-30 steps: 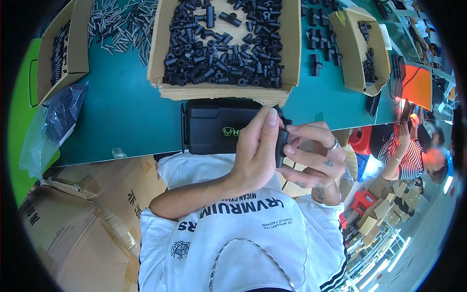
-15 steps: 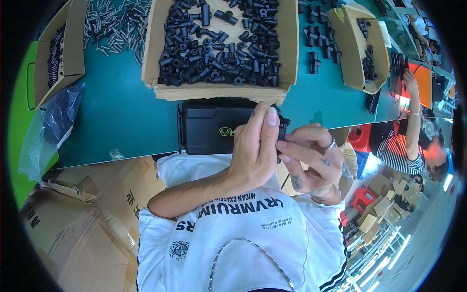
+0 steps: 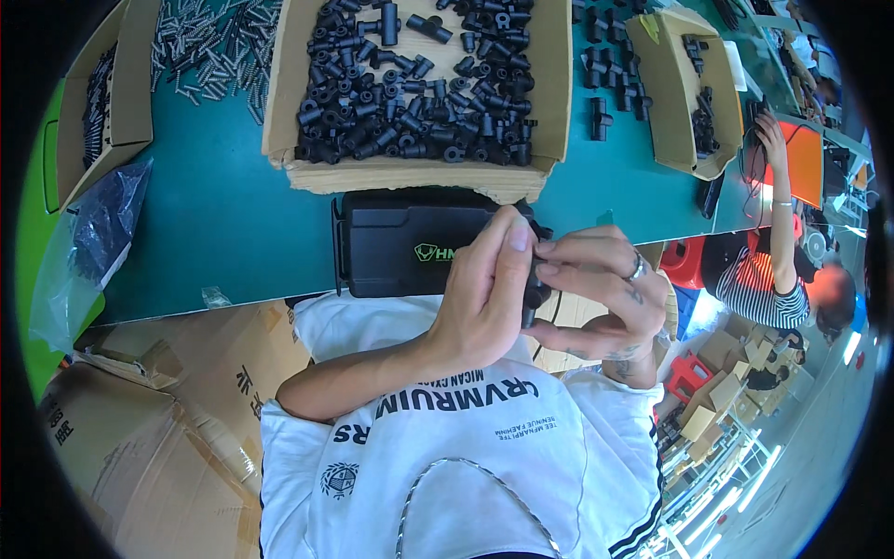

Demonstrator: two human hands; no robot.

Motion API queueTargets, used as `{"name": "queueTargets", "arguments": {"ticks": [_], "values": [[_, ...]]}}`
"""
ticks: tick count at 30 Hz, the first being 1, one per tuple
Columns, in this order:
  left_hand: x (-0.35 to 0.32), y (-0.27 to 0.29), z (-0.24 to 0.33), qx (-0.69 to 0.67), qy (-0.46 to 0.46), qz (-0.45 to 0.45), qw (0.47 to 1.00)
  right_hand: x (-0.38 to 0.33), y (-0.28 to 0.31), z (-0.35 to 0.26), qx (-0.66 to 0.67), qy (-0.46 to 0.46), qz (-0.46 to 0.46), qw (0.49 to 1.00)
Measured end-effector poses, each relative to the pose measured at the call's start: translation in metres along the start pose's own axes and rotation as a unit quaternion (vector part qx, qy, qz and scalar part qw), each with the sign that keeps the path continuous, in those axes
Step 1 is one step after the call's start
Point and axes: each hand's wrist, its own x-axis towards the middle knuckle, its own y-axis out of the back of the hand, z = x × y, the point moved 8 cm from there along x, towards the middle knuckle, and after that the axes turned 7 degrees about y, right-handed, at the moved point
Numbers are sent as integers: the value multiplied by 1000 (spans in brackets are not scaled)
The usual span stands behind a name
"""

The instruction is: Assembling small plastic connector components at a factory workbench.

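Left hand (image 3: 484, 293) and right hand (image 3: 601, 293) meet at chest height, both pinching one small black plastic fitting (image 3: 535, 291) between their fingertips. Black case (image 3: 400, 242) just beyond the left hand; cardboard tray of fittings (image 3: 419, 172) farther out.

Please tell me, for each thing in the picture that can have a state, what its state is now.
Left hand: closed on the small black part.
Right hand: closed on the same part.
Small black part: held between both hands.
Black case: shut, flat on table.
Large cardboard box: open, full of black fittings.
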Motion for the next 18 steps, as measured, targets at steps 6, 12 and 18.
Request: {"name": "queueTargets", "arguments": {"ticks": [6,12,18], "values": [[-5,12,17,28,-21,-14,999,-15,15,6,-17,11,25,999],[-25,20,33,459,-319,-25,829,-36,10,17,-57,-71,-34,995],[-14,14,10,553,-217,-107,797,-38,3,22,-75,-82,-54,992]]}}
